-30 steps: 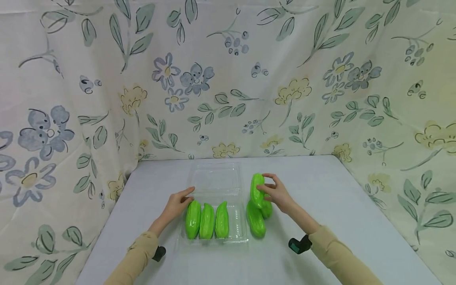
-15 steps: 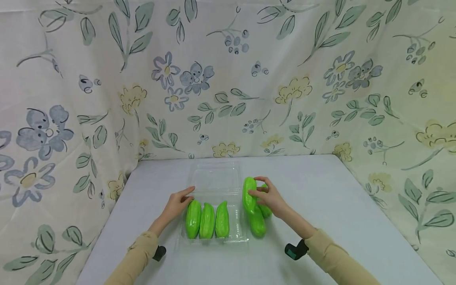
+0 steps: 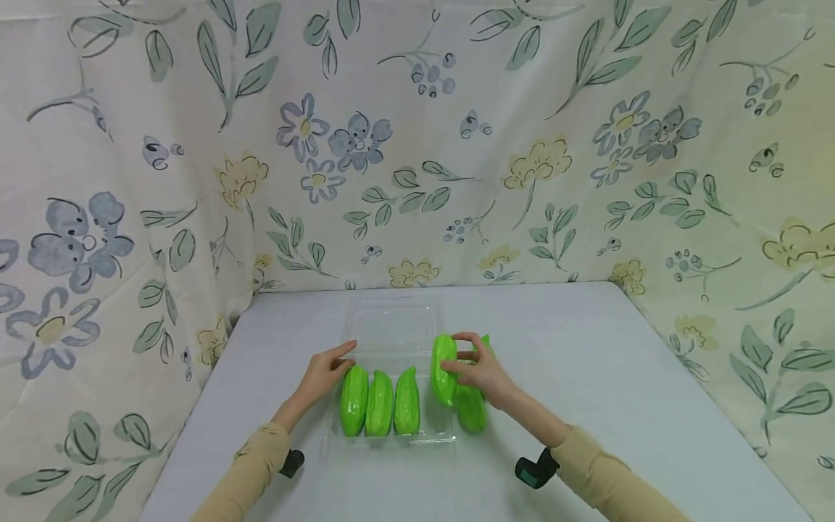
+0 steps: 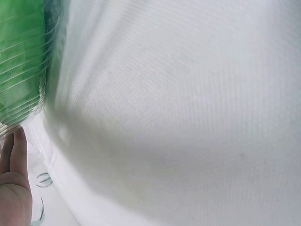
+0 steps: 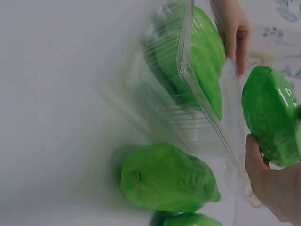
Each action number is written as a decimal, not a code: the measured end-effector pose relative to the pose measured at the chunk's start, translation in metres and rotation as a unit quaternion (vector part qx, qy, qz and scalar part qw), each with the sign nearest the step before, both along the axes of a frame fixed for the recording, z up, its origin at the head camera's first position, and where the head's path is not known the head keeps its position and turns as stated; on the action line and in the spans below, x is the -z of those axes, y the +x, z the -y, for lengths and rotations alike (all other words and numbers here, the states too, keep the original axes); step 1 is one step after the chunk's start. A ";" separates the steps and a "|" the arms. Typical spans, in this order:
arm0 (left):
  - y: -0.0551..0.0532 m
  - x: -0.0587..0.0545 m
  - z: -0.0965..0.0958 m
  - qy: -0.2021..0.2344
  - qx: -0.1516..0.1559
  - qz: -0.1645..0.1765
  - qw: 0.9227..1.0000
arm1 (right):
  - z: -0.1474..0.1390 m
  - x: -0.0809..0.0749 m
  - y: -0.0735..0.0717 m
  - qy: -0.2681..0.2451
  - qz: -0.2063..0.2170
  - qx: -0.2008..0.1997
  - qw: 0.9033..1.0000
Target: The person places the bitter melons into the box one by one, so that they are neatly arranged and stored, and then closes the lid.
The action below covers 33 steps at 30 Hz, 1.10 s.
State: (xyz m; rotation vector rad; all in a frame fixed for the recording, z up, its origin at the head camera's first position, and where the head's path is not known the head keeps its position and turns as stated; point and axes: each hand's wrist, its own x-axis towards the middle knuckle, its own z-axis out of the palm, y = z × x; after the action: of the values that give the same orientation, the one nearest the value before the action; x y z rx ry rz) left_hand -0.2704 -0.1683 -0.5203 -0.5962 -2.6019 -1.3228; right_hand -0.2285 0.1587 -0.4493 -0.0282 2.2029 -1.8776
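My right hand point(image 3: 484, 373) holds a long glossy green fruit point(image 3: 443, 370) between thumb and fingers, raised over the right side of a clear plastic clamshell box point(image 3: 433, 428). In the right wrist view this held fruit point(image 5: 270, 115) hangs above the rim. Inside the box, three similar green fruits point(image 3: 380, 406) lie side by side from the left wall. My left hand point(image 3: 324, 373) rests at the box's back left corner near the lid hinge, its straight fingers point(image 4: 19, 153) touching the box wall in the left wrist view.
Right of the box lie two more green fruits, the nearer one point(image 3: 471, 409) partly under my right hand, the other point(image 5: 193, 220) beside it. The transparent lid point(image 3: 391, 322) lies opened backward. A floral curtain point(image 3: 417, 145) hangs behind the white table point(image 3: 574, 348).
My right hand has carried the green fruit leftward and slightly toward me, from above the loose fruits to over the box's right side. My left hand has stayed put.
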 end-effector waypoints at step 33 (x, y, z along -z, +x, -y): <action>0.000 0.000 -0.001 0.002 -0.001 0.005 1.000 | 0.020 0.014 0.019 0.000 -0.034 -0.012 0.999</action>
State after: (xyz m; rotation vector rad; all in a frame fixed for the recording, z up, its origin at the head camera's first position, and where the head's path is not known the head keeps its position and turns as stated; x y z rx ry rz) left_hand -0.2699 -0.1675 -0.5198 -0.5883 -2.6064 -1.3350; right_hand -0.2100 0.1391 -0.4634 -0.1184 2.2369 -1.8895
